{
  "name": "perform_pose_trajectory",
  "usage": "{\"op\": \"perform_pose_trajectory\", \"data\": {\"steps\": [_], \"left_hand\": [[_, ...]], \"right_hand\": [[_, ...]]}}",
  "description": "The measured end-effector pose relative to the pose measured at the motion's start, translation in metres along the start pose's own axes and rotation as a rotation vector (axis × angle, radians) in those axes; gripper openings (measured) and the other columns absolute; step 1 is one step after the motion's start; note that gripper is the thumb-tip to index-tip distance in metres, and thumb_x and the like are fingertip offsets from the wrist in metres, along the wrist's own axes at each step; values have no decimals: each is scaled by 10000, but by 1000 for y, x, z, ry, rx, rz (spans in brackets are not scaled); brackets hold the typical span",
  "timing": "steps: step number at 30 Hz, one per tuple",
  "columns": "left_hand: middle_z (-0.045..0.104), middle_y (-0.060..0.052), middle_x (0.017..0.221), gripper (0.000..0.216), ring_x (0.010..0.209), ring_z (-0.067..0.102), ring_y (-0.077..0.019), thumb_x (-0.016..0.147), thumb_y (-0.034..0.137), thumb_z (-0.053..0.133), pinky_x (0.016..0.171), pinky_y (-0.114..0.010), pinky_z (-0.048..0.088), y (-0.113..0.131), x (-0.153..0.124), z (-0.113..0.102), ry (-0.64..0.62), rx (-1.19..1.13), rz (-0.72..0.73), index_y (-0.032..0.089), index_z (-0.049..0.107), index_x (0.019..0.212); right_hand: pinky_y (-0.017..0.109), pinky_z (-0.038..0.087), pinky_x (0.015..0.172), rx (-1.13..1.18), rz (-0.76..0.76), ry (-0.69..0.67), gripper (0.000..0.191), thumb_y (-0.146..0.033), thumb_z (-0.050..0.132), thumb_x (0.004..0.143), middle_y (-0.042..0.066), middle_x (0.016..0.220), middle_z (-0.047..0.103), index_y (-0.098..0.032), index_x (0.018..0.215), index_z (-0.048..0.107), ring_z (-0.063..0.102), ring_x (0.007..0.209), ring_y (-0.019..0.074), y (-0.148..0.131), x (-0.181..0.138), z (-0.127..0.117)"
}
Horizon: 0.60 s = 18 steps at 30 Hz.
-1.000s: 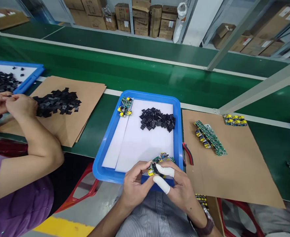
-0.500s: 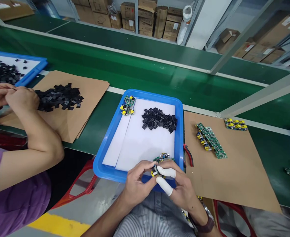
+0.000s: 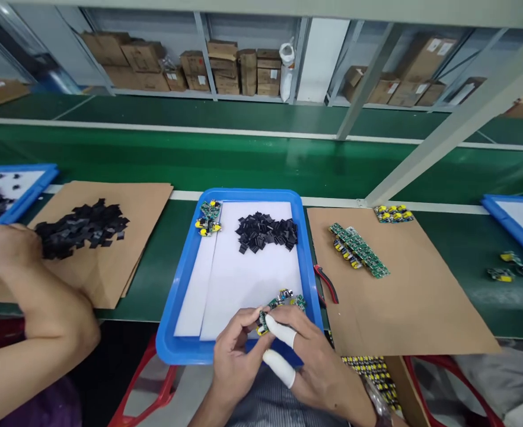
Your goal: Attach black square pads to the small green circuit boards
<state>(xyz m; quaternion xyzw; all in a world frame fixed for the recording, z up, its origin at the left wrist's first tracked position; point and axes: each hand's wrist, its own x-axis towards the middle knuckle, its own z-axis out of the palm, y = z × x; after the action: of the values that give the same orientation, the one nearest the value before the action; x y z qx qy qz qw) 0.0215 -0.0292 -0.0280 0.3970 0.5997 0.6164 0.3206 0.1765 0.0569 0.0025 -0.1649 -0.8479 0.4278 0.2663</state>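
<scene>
Between my hands, above the front edge of the blue tray (image 3: 182, 290), is a small circuit board (image 3: 262, 324) with a yellow part. My left hand (image 3: 237, 356) pinches it between thumb and fingers. From the other side, my right hand (image 3: 315, 356) closes on the same board, with white finger covers on thumb and forefinger; the exact contact is partly hidden. Just beyond my fingers lie more circuit boards (image 3: 297, 302) in the tray. A heap of black pieces (image 3: 265, 231) rests at the tray's back right, and another few boards (image 3: 209, 218) sit at its back left.
Red-handled pliers (image 3: 327, 283) lie right of the tray. Brown cardboard (image 3: 404, 296) there bears a board strip (image 3: 359, 250) and a yellow-part panel (image 3: 394, 213). A co-worker's arm (image 3: 43, 314) is at left, beside black pieces (image 3: 83, 228). A metal post (image 3: 443, 130) slants at right.
The camera view has turned and levelled, so the tray appears lower and further left. My hands still hold the small board near the tray's front edge. The co-worker's hands appear further left.
</scene>
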Motion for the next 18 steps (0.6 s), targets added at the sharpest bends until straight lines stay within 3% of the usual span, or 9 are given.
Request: {"op": "perform_pose_trajectory", "data": {"steps": [5,12,18], "left_hand": [[768,-87,1074,246,1004,740,-229,864,180,785,904,-349,616,9,11,-5,-55,50,-1,209,744,1104],[794,-115,1070,294,972,766,-247,820,224,830,876,-351,638,21,23,1,-57,42,-116,182,739,1097],[812,-66,1002,238,925,785,-274,785,289,841,830,-356,678,25,21,-6,-107,157,-17,240,789,1012]], "right_hand": [[524,495,1113,-5,-57,46,708,-132,652,905,186,1385,562,-204,1556,382,522,1324,335,3,-1,0],[397,566,1009,285,52,147,476,-139,582,975,116,1324,625,-282,1429,563,632,1199,247,13,-3,-9],[392,529,1067,184,-62,208,421,-95,557,937,111,1207,707,-220,1331,638,644,1200,227,7,4,-12]]}}
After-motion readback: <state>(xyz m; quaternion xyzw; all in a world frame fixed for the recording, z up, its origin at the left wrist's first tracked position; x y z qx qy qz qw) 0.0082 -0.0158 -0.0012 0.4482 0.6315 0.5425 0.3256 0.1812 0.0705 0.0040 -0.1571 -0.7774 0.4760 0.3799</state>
